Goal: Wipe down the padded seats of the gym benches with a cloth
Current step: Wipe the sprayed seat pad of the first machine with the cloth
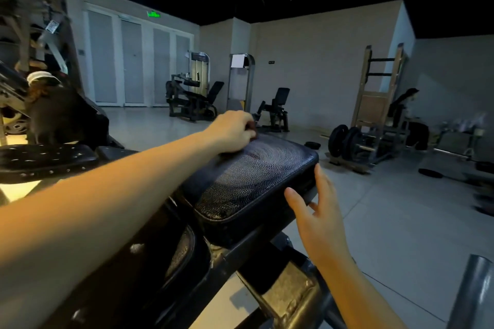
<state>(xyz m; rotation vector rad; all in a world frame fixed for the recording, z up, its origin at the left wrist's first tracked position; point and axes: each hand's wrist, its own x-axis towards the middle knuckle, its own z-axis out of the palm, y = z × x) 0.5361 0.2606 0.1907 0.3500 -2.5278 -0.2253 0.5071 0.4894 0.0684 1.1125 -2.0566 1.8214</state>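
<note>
A black padded seat [256,176] with a pebbled, shiny surface lies in the middle of the head view on a dark metal frame. My left hand [235,132] reaches across to its far end, fingers curled round a small dark cloth [252,134] that presses on the pad; most of the cloth is hidden under the hand. My right hand [318,211] is at the seat's near right edge with its fingers straight, the fingertips touching the side of the pad.
A second black pad [45,160] with studs sits at the left. A person in a white cap [42,78] is at far left. Weight machines [192,96] stand at the back, a rack with weight plates [344,141] to the right, grey floor between.
</note>
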